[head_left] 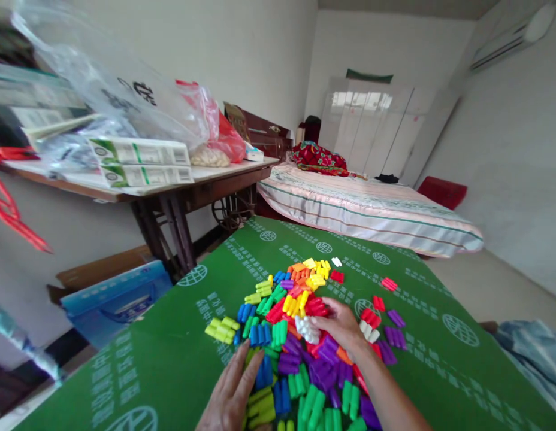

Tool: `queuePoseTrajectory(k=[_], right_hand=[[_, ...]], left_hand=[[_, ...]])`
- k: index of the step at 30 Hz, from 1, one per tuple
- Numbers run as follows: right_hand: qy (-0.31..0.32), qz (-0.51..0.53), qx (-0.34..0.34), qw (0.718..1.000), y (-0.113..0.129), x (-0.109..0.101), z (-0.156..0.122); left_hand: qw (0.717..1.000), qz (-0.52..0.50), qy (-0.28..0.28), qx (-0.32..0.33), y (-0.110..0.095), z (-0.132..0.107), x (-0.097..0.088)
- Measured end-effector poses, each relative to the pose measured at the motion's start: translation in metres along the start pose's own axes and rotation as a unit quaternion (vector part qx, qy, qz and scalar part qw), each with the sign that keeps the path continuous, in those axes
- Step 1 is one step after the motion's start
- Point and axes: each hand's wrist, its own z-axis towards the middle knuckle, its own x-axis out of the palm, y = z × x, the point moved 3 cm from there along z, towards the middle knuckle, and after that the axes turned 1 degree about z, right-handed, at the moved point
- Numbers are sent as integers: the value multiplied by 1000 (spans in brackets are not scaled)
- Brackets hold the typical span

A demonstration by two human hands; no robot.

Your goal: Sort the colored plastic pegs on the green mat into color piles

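Spread over the green table are many small plastic building blocks, shaped like joined rounded rods. My left hand [233, 386] lies at the near left side of the pile with its fingers stretched out. Its fingertips are at the olive-green blocks [261, 407] and blue blocks [264, 374]. Over the middle of the pile is my right hand [338, 323], thumb and forefinger apart. The thumb touches a cluster of white blocks [307, 329], while the forefinger is by red blocks [316, 307]. Its other fingers are mostly hidden. Purple blocks [325, 368] lie below this hand.
Loose red blocks [389, 284] and purple blocks [395, 337] lie right of the pile. A side table [206, 175] at left bears boxes [143, 161] and plastic bags [125, 90]. Beyond the green table [170, 335] stands a bed [350, 200]. A blue bag [116, 305] is below, left.
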Motion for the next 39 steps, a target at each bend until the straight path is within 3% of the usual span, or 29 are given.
queuePoseTrajectory(k=[5, 10, 15, 21, 25, 27, 29, 31, 33, 36, 37, 39], right_hand=[[-31, -23, 38, 999, 5, 7, -2], [-39, -126, 4, 991, 12, 8, 10], [-51, -205, -8, 977, 24, 17, 26], [-27, -301, -36, 952, 48, 52, 26], [16, -310, -75, 948, 65, 73, 14], [30, -302, -99, 948, 76, 70, 1], [20, -294, -124, 947, 84, 52, -19], [-22, -294, -140, 945, 84, 21, -46], [-86, -310, -117, 940, 68, -17, -75], [-147, -389, -65, 907, 21, -56, -117], [-126, -421, -48, 897, 4, -59, -127], [-122, -488, 3, 864, -27, -58, -140]], left_hand=[[998, -15, -60, 14, -28, 24, 21], [992, 31, -74, 96, -50, 42, 30], [992, 37, -15, 117, -78, 53, 45], [989, -15, 54, 136, -103, 72, 67], [987, -48, 63, 143, -109, 76, 61], [981, -79, 58, 164, -105, 78, 46], [974, -114, 53, 187, -92, 86, 26], [980, -111, 38, 160, -68, 108, 7], [992, -61, 43, 106, -39, 143, -4], [990, 35, 132, -17, 3, 201, 2], [981, 49, 181, -56, 13, 218, 10], [968, 48, 227, -95, 24, 245, 27]])
